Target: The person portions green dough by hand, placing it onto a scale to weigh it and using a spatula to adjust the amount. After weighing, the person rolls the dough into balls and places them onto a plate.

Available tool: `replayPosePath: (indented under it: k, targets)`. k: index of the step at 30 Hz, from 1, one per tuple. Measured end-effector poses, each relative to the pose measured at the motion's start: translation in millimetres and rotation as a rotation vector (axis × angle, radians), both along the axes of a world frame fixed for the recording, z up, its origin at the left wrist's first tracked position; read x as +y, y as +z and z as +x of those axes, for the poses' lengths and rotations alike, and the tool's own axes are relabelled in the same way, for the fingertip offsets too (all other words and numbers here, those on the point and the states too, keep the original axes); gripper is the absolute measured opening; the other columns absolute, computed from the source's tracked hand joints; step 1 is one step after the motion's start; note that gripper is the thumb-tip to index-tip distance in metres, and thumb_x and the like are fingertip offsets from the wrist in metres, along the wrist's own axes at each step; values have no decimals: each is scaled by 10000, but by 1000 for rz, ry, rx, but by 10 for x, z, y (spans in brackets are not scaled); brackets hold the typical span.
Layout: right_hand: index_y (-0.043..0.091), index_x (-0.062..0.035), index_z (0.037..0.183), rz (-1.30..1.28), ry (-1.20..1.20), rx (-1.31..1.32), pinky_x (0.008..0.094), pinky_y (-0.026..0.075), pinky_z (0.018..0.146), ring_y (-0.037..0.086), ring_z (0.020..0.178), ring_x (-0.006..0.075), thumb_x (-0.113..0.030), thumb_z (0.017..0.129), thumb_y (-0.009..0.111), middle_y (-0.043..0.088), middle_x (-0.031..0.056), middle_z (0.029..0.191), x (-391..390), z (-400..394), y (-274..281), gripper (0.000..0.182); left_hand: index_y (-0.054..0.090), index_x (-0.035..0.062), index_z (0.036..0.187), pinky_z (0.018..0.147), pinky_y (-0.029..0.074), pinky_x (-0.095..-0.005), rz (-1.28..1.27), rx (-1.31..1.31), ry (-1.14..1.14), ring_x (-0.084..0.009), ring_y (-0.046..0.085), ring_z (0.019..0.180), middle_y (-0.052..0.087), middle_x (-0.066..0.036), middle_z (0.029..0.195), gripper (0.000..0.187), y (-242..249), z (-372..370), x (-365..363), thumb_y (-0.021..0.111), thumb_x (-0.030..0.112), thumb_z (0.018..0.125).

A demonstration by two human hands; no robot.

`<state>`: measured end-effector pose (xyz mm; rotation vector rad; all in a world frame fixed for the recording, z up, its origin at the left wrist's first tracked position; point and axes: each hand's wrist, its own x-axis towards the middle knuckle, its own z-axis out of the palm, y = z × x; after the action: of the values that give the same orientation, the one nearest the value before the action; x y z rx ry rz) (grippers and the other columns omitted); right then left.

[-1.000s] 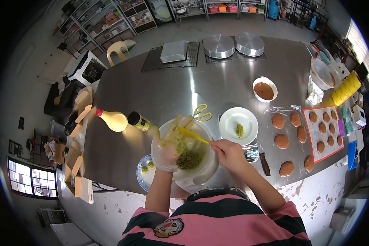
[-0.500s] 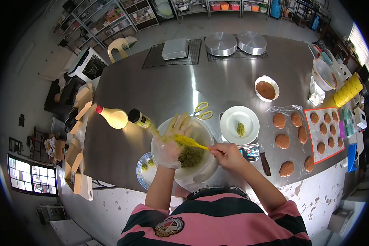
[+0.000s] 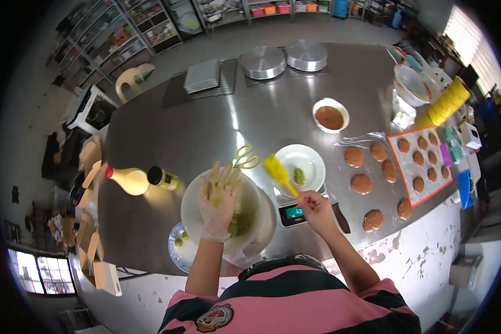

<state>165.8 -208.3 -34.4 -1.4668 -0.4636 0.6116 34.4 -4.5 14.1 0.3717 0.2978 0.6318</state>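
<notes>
Over the big white bowl (image 3: 192, 203) is my left hand (image 3: 219, 201), in a clear glove smeared with green bits, palm up, fingers spread, holding nothing. Green crumbly mixture (image 3: 240, 222) lies in the bowl to the right of that hand. My right hand (image 3: 316, 210) is bare and closed round the handle of a yellow spatula (image 3: 277, 170), whose head is raised near a white plate (image 3: 313, 158). A small green heap (image 3: 299, 176) rests on that plate, by a black digital scale (image 3: 293, 214). A blue-patterned plate (image 3: 176, 259) with green lumps is at the lower left.
Yellow scissors (image 3: 246, 158) lie behind the bowl. A red-capped bottle (image 3: 129, 181) and dark-lidded jar (image 3: 162, 178) stand left. Brown discs (image 3: 361, 183) lie on plastic at right, near a knife (image 3: 341, 218) and a red-edged mat (image 3: 419, 194). Metal pans (image 3: 263, 62) are at the back.
The spatula has moved from my left hand to the right, toward the white plate. My left hand has opened out palm up. The whole view has shifted.
</notes>
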Motion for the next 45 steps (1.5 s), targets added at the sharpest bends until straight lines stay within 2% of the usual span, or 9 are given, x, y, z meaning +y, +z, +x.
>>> replayPosePath:
  k: [2, 4, 6, 9, 15, 28, 34, 36, 45]
  targets:
    - [599, 27, 1037, -126, -73, -86, 211, 452, 592, 585, 649, 84, -90, 884, 564, 628, 36, 708, -157, 165, -144, 196, 326, 48, 1371, 1075, 250, -435, -19, -32, -113, -275, 321, 1310, 314, -197, 1413, 512, 4, 145, -91, 411, 322, 946]
    - [569, 70, 1034, -299, -118, -116, 195, 450, 610, 575, 673, 69, -67, 895, 543, 615, 51, 746, -248, 249, -209, 197, 327, 44, 1371, 1062, 290, -389, 732, 484, -326, -262, 360, 1288, 387, -183, 1367, 487, 25, 419, -243, 440, 237, 939]
    - [556, 51, 1051, -277, -157, -139, 197, 432, 540, 551, 619, 66, -71, 898, 536, 605, 52, 739, -296, 247, -344, 197, 320, 24, 1371, 1037, 329, -365, 807, 519, -326, -279, 392, 1262, 429, -187, 1328, 569, 43, 665, -426, 554, 175, 875]
    - [523, 26, 1091, -231, -124, 223, 199, 379, 455, 496, 548, 64, -79, 897, 539, 590, 61, 736, -318, 192, -199, 221, 312, -8, 1364, 974, 360, -413, 1974, 692, -106, -352, 450, 1144, 454, -219, 1268, 870, -152, 1009, -401, 756, 211, 648]
    - [508, 29, 1092, -21, -146, 638, 191, 286, 377, 427, 465, 68, -55, 885, 538, 557, 67, 718, -331, 137, -61, 225, 272, -11, 1375, 966, 341, -431, 2119, 695, -33, -358, 431, 1157, 416, -200, 1326, 972, -449, 1275, -421, 776, 314, 609]
    - [520, 4, 1069, -107, -108, 619, 189, 278, 376, 434, 474, 66, -85, 896, 545, 561, 64, 713, -531, 157, -51, 197, 285, 24, 1377, 969, 336, -435, 2288, 814, 16, -338, 418, 1183, 401, -174, 1347, 856, -494, 1427, -431, 727, 285, 692]
    - [615, 6, 991, -350, -248, -176, 272, 449, 492, 600, 546, 150, -84, 849, 574, 659, 100, 714, -587, 132, -102, 172, 280, 4, 1377, 994, 351, -380, 1582, 875, -32, -308, 445, 1180, 417, -173, 1335, 708, -810, 1483, -372, 655, 179, 802]
    - [620, -7, 997, -326, -312, -316, 314, 480, 531, 623, 588, 229, -52, 836, 571, 645, 139, 743, -533, 87, -43, 175, 291, 10, 1375, 1016, 336, -365, 792, 738, -228, -248, 430, 1202, 419, -141, 1336, 593, -749, 1478, -398, 562, 194, 881]
    - [643, -25, 979, -215, -314, -775, 348, 488, 532, 602, 634, 272, 25, 780, 595, 594, 109, 772, -254, -104, -62, 211, 357, 35, 1302, 967, 325, -407, -67, 512, -358, -249, 421, 1141, 435, -165, 1287, 413, -356, 1374, -543, 340, 218, 933]
